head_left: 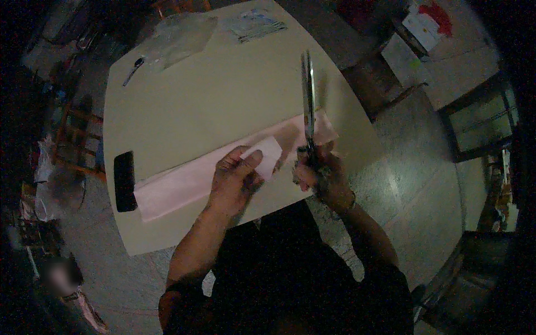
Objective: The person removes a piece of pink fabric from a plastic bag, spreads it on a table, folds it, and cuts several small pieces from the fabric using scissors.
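Note:
My left hand is closed, pinching a small pale angular piece of paper or cloth between thumb and fingers. Below it, a long folded strip of pink cloth lies slantwise across the table. My right hand is wrapped round the handles of large scissors. Their long metal blades point away from me, raised over the cloth's right end, and look nearly closed together. The exact finger grip in the handles is too dark to make out.
The pale table has a black oblong thing at its left edge. Farther off are a small dark-ended tool, a clear plastic sheet and a bluish plastic packet. A wooden chair frame stands left of the table.

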Available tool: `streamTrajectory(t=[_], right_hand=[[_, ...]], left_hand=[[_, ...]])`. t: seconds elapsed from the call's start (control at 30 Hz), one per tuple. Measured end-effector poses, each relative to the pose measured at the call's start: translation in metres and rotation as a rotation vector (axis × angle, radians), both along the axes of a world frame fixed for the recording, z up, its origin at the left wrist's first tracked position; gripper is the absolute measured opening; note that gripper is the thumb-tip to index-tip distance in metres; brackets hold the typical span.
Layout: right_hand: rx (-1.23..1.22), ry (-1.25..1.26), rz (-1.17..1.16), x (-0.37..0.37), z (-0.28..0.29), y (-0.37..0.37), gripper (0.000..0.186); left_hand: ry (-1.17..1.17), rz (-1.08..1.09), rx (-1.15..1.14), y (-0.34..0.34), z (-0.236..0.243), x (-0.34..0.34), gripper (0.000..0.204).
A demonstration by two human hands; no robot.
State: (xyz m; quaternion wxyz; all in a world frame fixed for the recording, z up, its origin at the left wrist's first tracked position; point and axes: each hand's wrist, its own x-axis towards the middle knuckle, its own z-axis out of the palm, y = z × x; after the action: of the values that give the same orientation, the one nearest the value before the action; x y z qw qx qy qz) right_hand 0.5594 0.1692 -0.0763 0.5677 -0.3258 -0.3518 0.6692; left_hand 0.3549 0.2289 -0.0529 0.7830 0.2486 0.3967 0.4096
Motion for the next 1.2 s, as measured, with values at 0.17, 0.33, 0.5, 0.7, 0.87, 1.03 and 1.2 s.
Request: streamTrajectory(t=[0.17,0.33,0.5,0.7,0.87,1.03,1.2], right_hand=[[-0.682,0.177,-0.033,-0.019,-0.003,-0.048,0.036],[-0.419,-0.277,0.245,-0.024,-0.049,-0.082,0.030],[-0.035,-0.718,0.258,-0.041,-0.015,-0.054,0.026],[-0.069,-0.770,0.241,-0.042,-0.009,-0.045,0.025],[0.055,-0.925,0.142,-0.034,-0.002,-0.039,0.024],[-0.108,-1.063,0.174,-0.017,-0.008,-0.046,0.021],[-0.014,-1.102,0.087,-0.008,-0.003,-0.047,0.018]], left_hand=[[-0.096,0.005,0.072,0.025,-0.021,-0.039,0.017],[-0.121,-0.024,0.083,0.021,-0.025,-0.058,0.017],[-0.085,0.006,0.029,0.040,-0.028,-0.064,0.010],[-0.064,-0.017,0.070,0.041,-0.029,-0.062,0.007],[-0.054,-0.026,0.063,0.046,-0.028,-0.048,0.009],[-0.014,-0.058,0.045,0.055,-0.032,-0.029,0.015],[-0.056,-0.048,0.034,0.056,-0.034,-0.012,0.013]])
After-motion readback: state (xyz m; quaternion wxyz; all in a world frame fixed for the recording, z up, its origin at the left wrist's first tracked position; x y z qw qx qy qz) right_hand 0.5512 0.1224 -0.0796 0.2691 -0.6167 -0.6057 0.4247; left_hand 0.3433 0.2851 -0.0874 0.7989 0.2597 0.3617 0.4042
